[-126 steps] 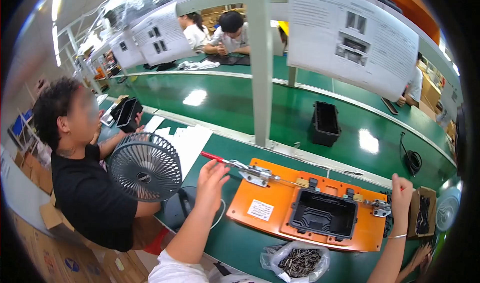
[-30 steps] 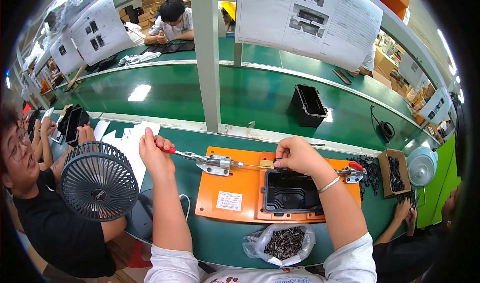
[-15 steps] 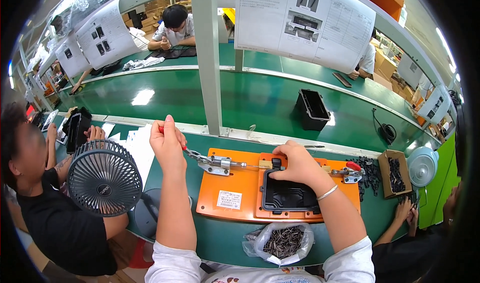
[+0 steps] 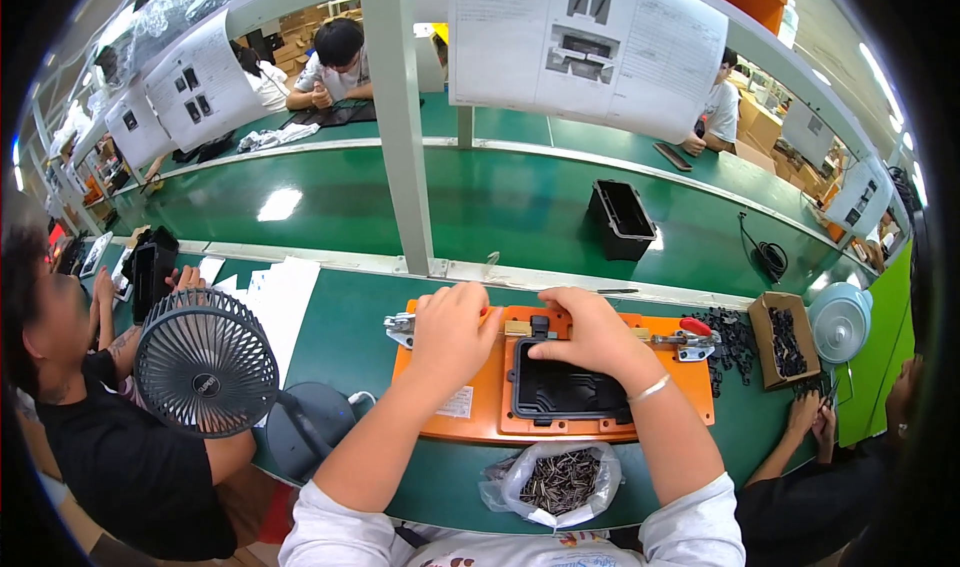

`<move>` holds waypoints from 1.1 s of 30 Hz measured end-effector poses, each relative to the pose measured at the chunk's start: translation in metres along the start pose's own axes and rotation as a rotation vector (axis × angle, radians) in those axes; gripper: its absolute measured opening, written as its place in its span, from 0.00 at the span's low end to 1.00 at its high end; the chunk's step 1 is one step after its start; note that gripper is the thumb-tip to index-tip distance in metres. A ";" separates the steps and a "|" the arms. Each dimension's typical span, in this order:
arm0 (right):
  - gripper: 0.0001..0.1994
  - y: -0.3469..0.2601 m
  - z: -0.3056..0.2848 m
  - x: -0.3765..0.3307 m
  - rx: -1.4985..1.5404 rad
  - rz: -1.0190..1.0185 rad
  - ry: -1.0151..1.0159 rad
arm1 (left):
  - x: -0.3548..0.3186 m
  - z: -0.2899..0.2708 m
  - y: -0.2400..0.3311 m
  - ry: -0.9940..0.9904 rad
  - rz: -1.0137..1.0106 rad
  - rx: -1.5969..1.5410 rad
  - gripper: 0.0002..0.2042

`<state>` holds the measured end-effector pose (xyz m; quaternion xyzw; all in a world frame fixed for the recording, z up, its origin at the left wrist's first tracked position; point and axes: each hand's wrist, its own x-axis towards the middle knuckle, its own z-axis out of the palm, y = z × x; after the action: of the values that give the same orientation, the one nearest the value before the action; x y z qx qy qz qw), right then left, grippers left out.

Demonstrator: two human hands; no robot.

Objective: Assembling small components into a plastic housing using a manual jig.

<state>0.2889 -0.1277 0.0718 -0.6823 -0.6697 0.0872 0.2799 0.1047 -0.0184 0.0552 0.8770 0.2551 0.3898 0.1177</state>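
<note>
An orange fixture plate (image 4: 600, 422) lies on the green bench in front of me, with a black rectangular plastic housing (image 4: 560, 392) seated in its middle. My left hand (image 4: 452, 329) is closed over the left toggle clamp (image 4: 400, 327), whose metal base shows at the plate's left edge. My right hand (image 4: 590, 335) rests on the top edge of the black housing, fingers curled on it. The right toggle clamp (image 4: 690, 335), with a red handle, stands untouched.
A clear bag of dark screws (image 4: 560, 482) lies at the near edge. A black desk fan (image 4: 205, 362) stands to the left, next to a seated person (image 4: 90, 407). Right are a cardboard box of black parts (image 4: 785, 339), a white fan (image 4: 838, 322) and another person's hand (image 4: 808, 412). A black bin (image 4: 622, 217) sits on the conveyor.
My left hand has moved right from the red clamp handle onto the left clamp, pushing it down. My right hand stays on the black housing. The view has shifted slightly.
</note>
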 end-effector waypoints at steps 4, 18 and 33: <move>0.29 0.002 -0.023 -0.051 -0.067 0.087 0.177 | -0.015 -0.018 -0.022 0.067 0.152 0.073 0.10; 0.16 0.048 -0.062 -0.143 0.171 0.590 0.498 | -0.013 -0.040 -0.020 0.104 -0.509 -0.265 0.14; 0.14 0.009 -0.084 -0.074 0.319 0.422 0.406 | 0.008 -0.049 0.058 -0.278 -0.202 -0.090 0.15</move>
<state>0.3317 -0.2212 0.1182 -0.7569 -0.4221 0.1092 0.4869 0.0934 -0.0628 0.1163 0.8863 0.3054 0.2618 0.2296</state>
